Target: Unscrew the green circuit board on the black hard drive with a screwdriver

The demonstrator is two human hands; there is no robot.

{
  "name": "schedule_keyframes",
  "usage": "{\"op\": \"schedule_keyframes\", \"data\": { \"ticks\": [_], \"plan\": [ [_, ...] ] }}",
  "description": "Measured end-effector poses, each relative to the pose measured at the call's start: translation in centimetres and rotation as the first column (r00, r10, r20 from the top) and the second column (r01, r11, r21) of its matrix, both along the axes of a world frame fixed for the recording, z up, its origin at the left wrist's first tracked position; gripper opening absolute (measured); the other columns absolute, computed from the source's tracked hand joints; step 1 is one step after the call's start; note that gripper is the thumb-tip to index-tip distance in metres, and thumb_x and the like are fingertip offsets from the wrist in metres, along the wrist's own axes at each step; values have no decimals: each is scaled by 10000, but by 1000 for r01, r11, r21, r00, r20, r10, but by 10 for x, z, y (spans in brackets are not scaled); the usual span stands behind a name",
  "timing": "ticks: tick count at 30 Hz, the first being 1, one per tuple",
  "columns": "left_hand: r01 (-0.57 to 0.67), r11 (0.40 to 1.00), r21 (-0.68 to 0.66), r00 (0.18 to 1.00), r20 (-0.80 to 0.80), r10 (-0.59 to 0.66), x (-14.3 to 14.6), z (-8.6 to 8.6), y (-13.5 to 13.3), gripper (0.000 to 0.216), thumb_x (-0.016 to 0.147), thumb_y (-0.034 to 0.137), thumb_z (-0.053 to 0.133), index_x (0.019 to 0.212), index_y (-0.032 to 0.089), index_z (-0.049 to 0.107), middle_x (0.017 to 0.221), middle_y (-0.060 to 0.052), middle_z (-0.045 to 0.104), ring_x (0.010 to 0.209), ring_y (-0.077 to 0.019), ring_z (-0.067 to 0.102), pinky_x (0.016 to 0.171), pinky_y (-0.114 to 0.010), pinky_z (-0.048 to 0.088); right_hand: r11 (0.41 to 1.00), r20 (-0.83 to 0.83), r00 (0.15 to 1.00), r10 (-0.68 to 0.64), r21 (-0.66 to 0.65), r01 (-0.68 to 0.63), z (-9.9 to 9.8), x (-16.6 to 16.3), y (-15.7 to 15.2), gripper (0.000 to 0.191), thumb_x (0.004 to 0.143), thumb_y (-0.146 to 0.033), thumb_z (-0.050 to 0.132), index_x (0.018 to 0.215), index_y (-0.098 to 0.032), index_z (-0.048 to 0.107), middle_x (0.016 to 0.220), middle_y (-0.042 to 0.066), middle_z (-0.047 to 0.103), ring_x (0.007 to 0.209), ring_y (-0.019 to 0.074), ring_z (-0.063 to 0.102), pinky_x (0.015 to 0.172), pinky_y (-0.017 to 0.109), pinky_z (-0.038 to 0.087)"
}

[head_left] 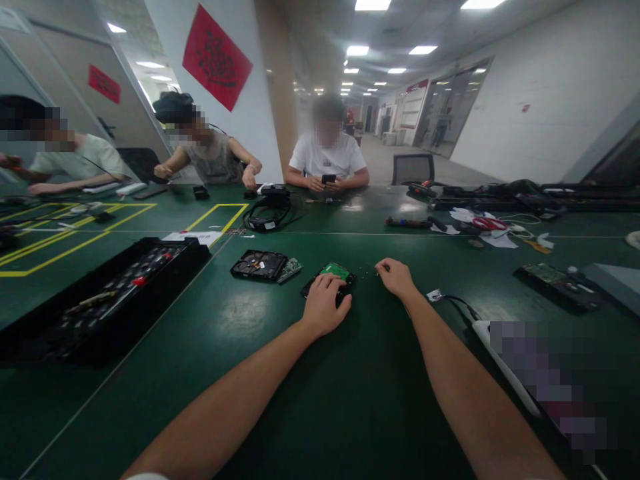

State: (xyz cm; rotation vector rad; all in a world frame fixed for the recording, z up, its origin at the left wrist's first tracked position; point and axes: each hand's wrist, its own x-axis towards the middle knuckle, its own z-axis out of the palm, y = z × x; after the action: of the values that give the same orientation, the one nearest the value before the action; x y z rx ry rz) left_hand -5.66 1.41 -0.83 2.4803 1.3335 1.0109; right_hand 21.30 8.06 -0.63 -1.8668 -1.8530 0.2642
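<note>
1. Head view: the left hand (325,303) lies flat on a small black drive (330,280) with a green board (335,270) on top. The fingers are a little spread and press down on it. The drive sits near the middle of the green table (320,400).
2. The right hand (397,275) rests on the table just beside the drive. Its fingers are curled in and seem to pinch something tiny and dark; I cannot tell what it is.
3. A second black drive (260,265) lies open near the left hand, with a small loose board (290,269) touching it.
4. A long black tool tray (100,293) sits toward the left edge.
5. Red scissors (489,223) and paper scraps lie toward the right edge.
6. Three other people sit along the far edge. One holds a phone (329,179).
</note>
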Motion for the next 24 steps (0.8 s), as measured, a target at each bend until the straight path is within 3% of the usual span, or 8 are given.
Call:
{"op": "schedule_keyframes", "data": {
  "ticks": [5, 11, 18, 24],
  "plan": [
    [-9, 1000, 9, 1000, -4, 9, 1, 0, 0, 315, 931, 384, 631, 1201, 226, 670, 1240, -97, 650, 1265, -302, 533, 1151, -510, 413, 998, 11, 998, 61, 20, -61, 2, -5, -5, 244, 957, -366, 617, 1123, -263, 763, 1065, 45, 725, 964, 206, 650, 886, 334, 481],
    [-9, 1000, 2, 1000, -12, 9, 3, 3, -2, 310, 929, 377, 628, 1198, 229, 669, 1239, -92, 655, 1266, -308, 533, 1157, -512, 410, 994, 42, 993, 107, 11, -108, 4, -18, -9, 184, 942, -367, 664, 1051, -284, 786, 1125, 60, 670, 1023, 214, 609, 919, 337, 455],
    [-10, 1000, -12, 1000, -15, 9, 2, 7, -3, 311, 925, 365, 622, 1203, 232, 664, 1246, -100, 647, 1267, -313, 530, 1156, -531, 408, 1000, -21, 1000, 23, -19, -24, 4, -23, -8, 159, 960, -314, 618, 998, -216, 738, 1117, 79, 670, 931, 203, 625, 828, 327, 467],
    [13, 1000, -14, 998, -68, -14, -1, 9, -4, 473, 886, 436, 668, 1310, 234, 608, 1375, -117, 572, 1366, -342, 452, 1193, -550, 360, 994, -179, 978, -107, -13, 106, 6, -6, -10, 310, 1006, -364, 494, 1146, -164, 684, 994, 96, 736, 834, 201, 659, 725, 309, 500]
  ]
}}
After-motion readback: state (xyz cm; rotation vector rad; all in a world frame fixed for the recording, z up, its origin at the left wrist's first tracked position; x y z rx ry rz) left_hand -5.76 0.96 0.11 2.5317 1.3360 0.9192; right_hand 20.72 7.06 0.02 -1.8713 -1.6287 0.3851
